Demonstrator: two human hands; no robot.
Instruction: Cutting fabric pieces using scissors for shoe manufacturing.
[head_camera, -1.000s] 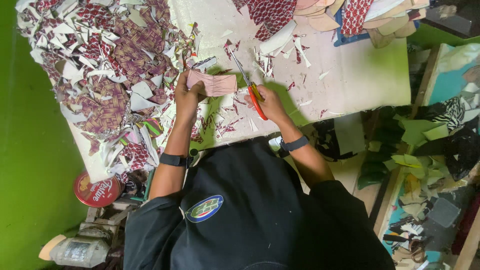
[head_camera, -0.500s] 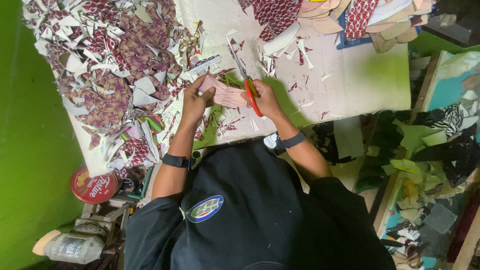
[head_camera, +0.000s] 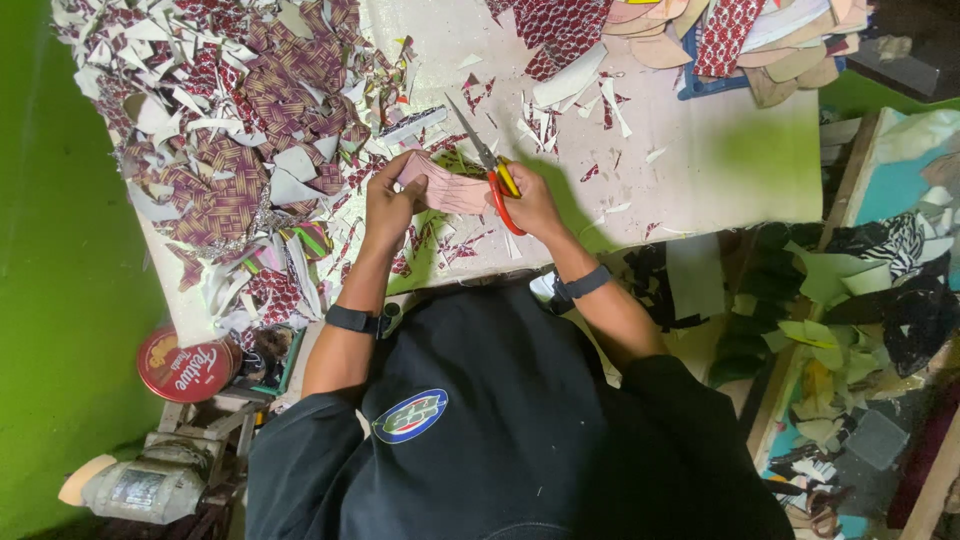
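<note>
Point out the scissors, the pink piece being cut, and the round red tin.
scissors (head_camera: 497, 182), head view, on the red and yellow handle.
pink piece (head_camera: 450, 190), head view, on its middle between the hands.
round red tin (head_camera: 185, 365), head view, on its lid.

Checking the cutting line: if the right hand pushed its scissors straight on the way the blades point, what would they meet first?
Probably the pale strip just past the scissors in the right hand, then the patterned scrap heap; depth is unclear.

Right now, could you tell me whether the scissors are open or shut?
Apparently shut: the scissors in the right hand show one narrow blade line, though small in view.
</note>
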